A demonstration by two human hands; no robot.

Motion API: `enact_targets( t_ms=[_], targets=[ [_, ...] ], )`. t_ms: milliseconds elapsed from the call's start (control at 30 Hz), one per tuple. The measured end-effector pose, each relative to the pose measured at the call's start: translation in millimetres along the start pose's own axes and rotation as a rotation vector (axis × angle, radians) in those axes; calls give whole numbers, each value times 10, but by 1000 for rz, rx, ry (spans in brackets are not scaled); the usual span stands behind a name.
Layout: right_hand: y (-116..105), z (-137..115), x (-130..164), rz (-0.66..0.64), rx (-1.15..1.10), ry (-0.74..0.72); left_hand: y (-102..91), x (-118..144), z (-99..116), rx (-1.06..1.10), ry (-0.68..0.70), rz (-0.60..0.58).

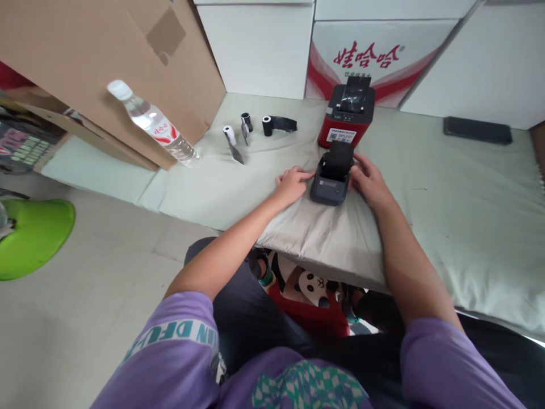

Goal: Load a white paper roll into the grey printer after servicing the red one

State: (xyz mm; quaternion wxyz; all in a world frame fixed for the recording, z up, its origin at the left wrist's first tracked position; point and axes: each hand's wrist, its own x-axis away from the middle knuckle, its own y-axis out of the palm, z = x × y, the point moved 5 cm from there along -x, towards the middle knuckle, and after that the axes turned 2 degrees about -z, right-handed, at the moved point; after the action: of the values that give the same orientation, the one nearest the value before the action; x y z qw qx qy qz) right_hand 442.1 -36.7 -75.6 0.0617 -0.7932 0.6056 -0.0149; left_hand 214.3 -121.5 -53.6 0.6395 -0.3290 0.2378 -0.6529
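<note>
A small dark grey label printer (330,190) lies on the cloth-covered surface, a black strip (339,158) standing up out of its top. My left hand (293,186) rests to its left, with the index finger stretched out against its side and the other fingers partly curled. On the opposite side, my right hand (369,180) grips the printer's right edge, its far fingers partly hidden. Directly behind stands a larger red and black printer (344,122), also with a dark strip rising from its top.
Several small rolls, including a black roll with a loose tail (267,126), stand at left of the printers. A water bottle (155,126) leans near a cardboard box (128,74). White boxes (259,51) line the back. A flat black object (477,130) lies right.
</note>
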Motion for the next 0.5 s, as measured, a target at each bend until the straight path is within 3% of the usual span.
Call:
enact_targets(
  t_ms=[233, 400, 500],
  targets=[
    [-95, 25, -54, 290, -24, 97, -8, -45, 113, 40, -2, -28],
    [-92, 22, 7, 332, 49, 34, -66, -90, 226, 43, -33, 2],
    [-85, 33, 15, 341, 65, -8, -131, -104, 350, 3, 52, 78]
  ],
)
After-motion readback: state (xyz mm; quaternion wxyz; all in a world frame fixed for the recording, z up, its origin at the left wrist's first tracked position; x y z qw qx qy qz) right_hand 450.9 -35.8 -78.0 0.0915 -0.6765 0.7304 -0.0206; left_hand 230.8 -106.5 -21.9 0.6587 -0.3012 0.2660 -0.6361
